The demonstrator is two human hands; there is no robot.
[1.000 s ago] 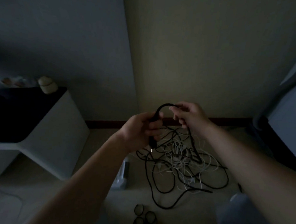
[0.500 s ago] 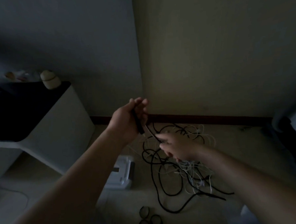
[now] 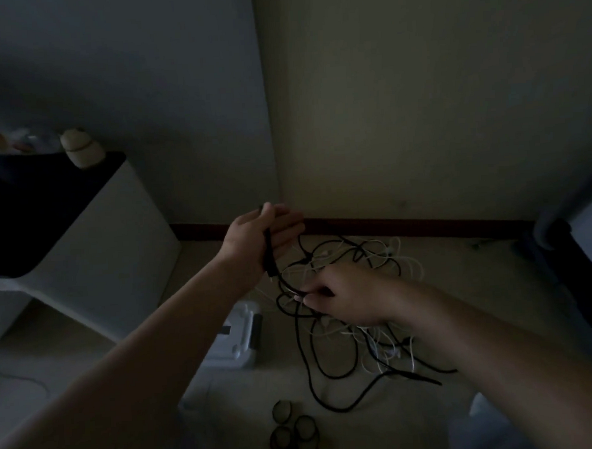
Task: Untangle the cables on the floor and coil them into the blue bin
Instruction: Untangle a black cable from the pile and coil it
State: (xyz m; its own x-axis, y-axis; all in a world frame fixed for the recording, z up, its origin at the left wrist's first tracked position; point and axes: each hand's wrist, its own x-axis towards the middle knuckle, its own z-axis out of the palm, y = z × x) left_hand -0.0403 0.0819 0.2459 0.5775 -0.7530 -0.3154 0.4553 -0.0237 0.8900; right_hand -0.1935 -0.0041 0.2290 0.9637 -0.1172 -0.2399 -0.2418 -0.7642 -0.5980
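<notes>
A tangle of black and white cables lies on the beige floor in a dim room. My left hand is raised above the pile and holds the end of a black cable against its palm, thumb over it. That cable runs down to my right hand, which pinches it low over the tangle. The right hand covers part of the pile. No blue bin is visible.
A white box-like object sits on the floor left of the tangle. Several dark rings lie near the bottom edge. A white cabinet with a dark top stands at left; dark furniture at right. A baseboard runs behind.
My right hand dropped from beside the left hand down along the black cable to the pile. My left hand rose slightly, keeping the cable end.
</notes>
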